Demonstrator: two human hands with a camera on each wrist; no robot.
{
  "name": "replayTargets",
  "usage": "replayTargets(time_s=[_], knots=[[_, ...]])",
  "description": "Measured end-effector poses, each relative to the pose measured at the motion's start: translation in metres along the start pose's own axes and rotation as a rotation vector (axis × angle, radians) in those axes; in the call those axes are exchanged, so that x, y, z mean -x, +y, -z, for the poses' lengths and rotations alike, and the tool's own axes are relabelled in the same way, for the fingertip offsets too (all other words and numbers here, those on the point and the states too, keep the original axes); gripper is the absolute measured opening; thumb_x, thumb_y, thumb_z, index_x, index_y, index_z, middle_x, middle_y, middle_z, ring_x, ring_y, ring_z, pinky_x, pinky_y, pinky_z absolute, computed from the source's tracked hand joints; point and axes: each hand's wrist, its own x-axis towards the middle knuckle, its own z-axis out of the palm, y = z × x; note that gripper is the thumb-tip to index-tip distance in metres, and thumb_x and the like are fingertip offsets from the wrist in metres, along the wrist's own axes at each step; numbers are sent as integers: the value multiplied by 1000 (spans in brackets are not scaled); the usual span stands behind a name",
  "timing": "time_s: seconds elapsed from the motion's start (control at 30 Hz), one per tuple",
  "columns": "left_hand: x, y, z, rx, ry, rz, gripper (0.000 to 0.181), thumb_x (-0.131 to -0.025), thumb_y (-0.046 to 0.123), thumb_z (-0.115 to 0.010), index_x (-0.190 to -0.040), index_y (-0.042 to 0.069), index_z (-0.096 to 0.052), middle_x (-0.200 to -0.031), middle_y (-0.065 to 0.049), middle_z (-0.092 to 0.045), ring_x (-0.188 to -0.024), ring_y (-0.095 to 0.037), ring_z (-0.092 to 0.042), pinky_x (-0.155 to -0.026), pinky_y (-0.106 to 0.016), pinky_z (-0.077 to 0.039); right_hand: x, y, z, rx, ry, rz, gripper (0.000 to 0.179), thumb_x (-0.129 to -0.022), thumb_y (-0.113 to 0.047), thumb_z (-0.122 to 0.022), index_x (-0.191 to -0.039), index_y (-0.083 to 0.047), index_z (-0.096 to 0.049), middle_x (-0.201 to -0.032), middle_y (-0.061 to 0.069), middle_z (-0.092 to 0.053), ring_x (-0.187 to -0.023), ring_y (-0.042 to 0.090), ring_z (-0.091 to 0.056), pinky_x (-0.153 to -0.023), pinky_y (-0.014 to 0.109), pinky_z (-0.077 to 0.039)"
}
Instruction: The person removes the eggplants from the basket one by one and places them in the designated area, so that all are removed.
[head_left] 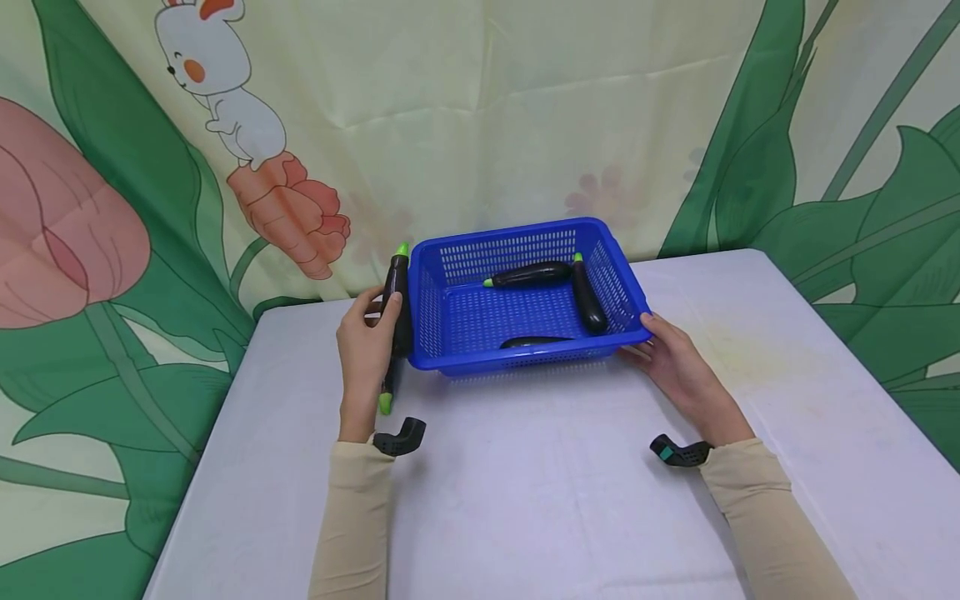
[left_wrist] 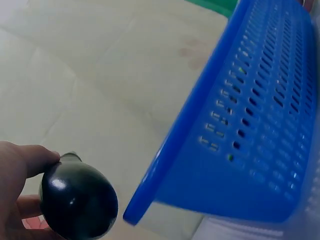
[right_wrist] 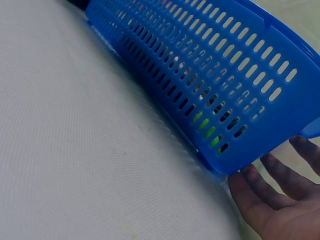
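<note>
Head view | left hand (head_left: 363,346) grips eggplant (head_left: 402,321) just left of basket (head_left: 483,315) | right hand (head_left: 684,371) pinches basket's near right corner

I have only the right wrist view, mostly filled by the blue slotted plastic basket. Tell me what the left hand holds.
Observer: The left hand holds a long, glossy black eggplant just left of the blue slotted plastic basket.
Operator: Count what shows inside the basket.
Observer: Three black eggplants: a back one, a right one and a front one, partly hidden by the near rim.
Operator: Now check for anything else on that left side.
Observer: Another black eggplant shows partly behind the held one, its green end toward the camera in the head view; I cannot tell whether the two touch.
</note>
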Motion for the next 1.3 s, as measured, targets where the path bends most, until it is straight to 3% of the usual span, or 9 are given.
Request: replayTargets(time_s=[0.47,0.83,1.07,1.3], knots=[[-11,-27,15,12,33,77,46,-102,44,-64,-139,18,-67,-118,-18,-70,-93,-25,-67,-71,-23,-49,0,-1,3,22,-10,4,65,-112,-48,-38,-168,-23,-19,-173,9,-25,-145,15,-43,-117,33,-36],[-16,-43,32,-24,72,170,48,-103,45,-61,-142,17,-65,-120,-18,-66,-94,-23,-61,-69,-22,-47,2,-1,5,10,-13,19,64,-112,-46,-38,-168,-20,-20,-170,5,-32,-143,14,-47,-115,30,-39],[-16,-57,41,-87,116,267,52,-104,44,-59,-145,14,-61,-129,-22,-65,-103,-30,-62,-75,-31,-46,0,0,3,4,-22,17,64,-113,-44,-37,-168,-19,-19,-170,8,-30,-144,15,-46,-116,31,-37],[-18,-75,45,-180,116,292,51,-105,39,-56,-144,6,-60,-128,-26,-67,-108,-39,-63,-85,-41,-44,0,1,3,10,-10,13,64,-112,-46,-38,-168,-19,-20,-168,6,-34,-141,13,-49,-116,32,-37]])
